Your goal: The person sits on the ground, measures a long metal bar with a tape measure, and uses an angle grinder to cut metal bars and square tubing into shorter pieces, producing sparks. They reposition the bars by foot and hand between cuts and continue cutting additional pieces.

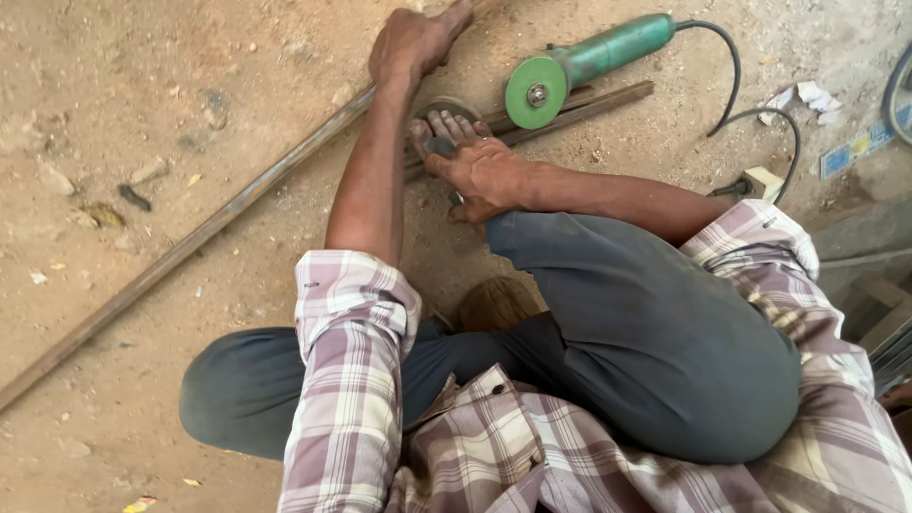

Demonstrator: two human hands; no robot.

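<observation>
Nearest the camera, the person sits on bare sandy ground (123, 114), knees folded, in dark trousers (655, 361) and a plaid shirt (351, 380) with the sleeves pushed up. The legs and shirt fill the lower middle and right of the view; open dirt lies to the left.

The right hand (484, 171) rests palm down just past the raised knee, fingers bent and pressed onto a small dark piece (439, 146) beside the toes of a bare foot (451, 125). What the piece is cannot be told — the hand covers most of it. A dark round disc (446, 106) shows partly behind the toes.

The left hand (413, 43) reaches further out, arm straight, fingers laid flat and close together on a long rusty metal bar (190, 242). The bar runs diagonally from the lower left edge up under that hand, cutting the open ground in two.

Beyond the foot, a second shorter metal bar (608, 98) lies near the long bar, angled to the right. A green angle grinder (579, 66) lies across it, disc guard facing up, untouched by either hand. Its black cable (731, 66) loops right to a pale plug block (765, 182). Scraps of white paper (807, 98) lie near the far right edge — that side is crowded.
</observation>
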